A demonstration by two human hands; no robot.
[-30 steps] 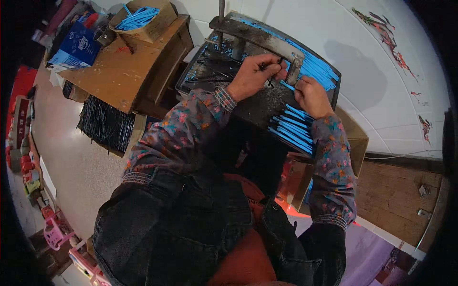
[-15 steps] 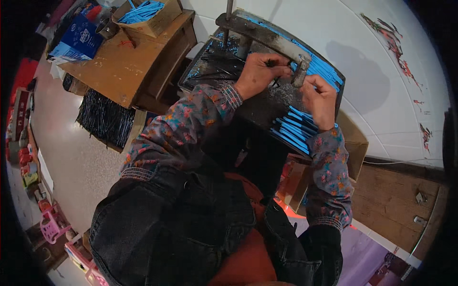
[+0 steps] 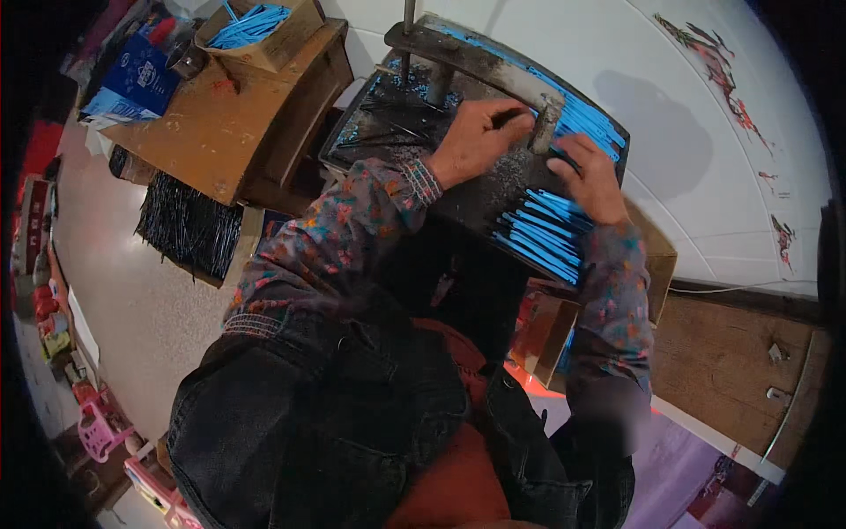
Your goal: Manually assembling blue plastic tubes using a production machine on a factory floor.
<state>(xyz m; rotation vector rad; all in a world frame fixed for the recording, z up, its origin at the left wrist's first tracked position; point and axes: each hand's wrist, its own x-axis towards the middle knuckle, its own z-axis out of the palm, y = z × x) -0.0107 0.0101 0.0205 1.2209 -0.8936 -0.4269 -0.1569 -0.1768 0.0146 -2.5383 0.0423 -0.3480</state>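
On the dark tabletop (image 3: 480, 207), blue strips (image 3: 542, 234) lie fanned under my right hand (image 3: 589, 181), fingers pressed flat. My left hand (image 3: 476, 141) pinches what seems a thin dark rod beside the metal post (image 3: 544, 128). I'd hold it steady and feed squarely.

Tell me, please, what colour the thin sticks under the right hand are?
Bright blue sticks, lying under the right hand; clearest in the head view.
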